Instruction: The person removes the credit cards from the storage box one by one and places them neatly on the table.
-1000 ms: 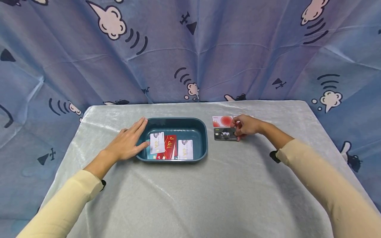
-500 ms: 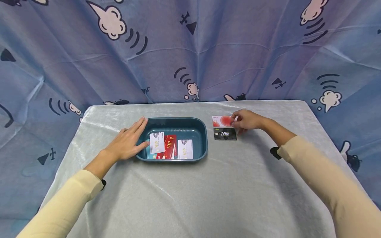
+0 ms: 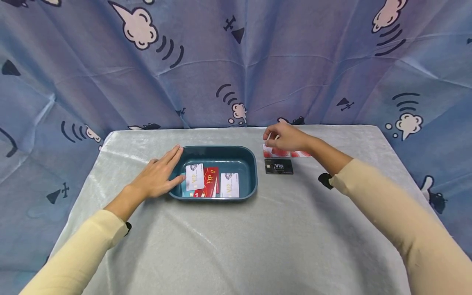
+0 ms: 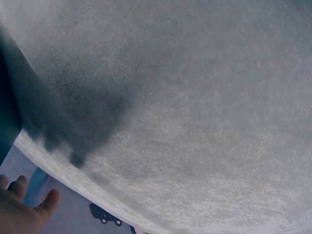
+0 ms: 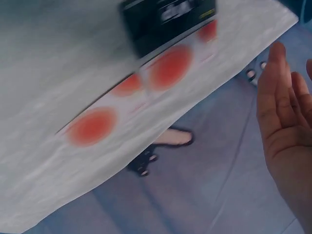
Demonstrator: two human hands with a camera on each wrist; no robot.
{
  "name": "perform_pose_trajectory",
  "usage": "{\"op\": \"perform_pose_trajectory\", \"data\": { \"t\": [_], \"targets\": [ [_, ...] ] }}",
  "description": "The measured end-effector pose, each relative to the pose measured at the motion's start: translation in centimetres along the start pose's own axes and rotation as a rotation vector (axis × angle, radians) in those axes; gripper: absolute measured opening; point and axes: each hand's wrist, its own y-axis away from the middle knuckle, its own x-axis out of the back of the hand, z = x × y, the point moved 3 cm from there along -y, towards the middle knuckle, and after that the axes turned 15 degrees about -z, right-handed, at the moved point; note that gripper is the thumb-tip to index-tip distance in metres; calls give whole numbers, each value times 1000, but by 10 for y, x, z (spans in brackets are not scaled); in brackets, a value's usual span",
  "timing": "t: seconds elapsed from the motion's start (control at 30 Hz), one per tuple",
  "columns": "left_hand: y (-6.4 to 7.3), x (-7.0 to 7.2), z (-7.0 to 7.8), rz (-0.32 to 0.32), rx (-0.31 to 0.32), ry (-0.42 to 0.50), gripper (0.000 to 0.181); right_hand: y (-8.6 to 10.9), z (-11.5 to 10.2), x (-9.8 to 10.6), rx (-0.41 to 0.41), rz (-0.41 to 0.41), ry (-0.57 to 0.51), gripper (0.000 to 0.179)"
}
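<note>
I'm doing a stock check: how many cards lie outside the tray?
3: a black card, a red-patterned card beyond it, and another red-patterned card to that one's right. Any stacked underneath would be hidden.

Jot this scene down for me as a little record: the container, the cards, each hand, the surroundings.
container: dark teal tray
cards inside: two white VIP cards, a red card, a light-blue card; overlaps hide the exact count
cards outside: black Vip card, nearer the person than two red-and-white cards side by side
left hand: rests on the tray's left rim
right hand: above the red-and-white cards; no held card visible
surface: pale grey cloth
backdrop: blue-purple printed curtain
</note>
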Motion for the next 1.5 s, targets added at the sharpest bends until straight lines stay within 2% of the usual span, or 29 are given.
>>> {"op": "perform_pose_trajectory", "data": {
  "t": [0.27, 0.57, 0.97, 1.5],
  "targets": [
    [0, -1, 0, -7, 2, 4, 86, -24, -31, -19, 75, -2, -47, 18],
    [0, -1, -1, 4, -4, -1, 85, -47, -49, -42, 128, -74, -100, 23],
    [0, 0, -1, 9, -6, 11, 85, -58, -60, -68, 36, -279, 3, 37],
    [0, -1, -1, 2, 0, 15, 86, -76, -66, -74, -16, -373, 122, 34]
  ]
}}
